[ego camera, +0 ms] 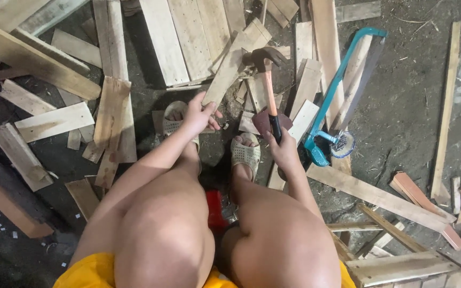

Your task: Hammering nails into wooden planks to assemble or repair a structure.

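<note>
Person seen from above. Both arms were bare, with no sleeve, glove, watch or ring on the left hand or the right hand. Knees and lower legs were likewise uncovered. A yellow garment showed at the bottom edge, at both hips. Each foot wore a pale, perforated open-toed sandal, its strap patterned with small holes.

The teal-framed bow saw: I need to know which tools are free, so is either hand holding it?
No, the teal-framed bow saw lies on the boards, while the right hand grips an orange-handled hammer.
</note>
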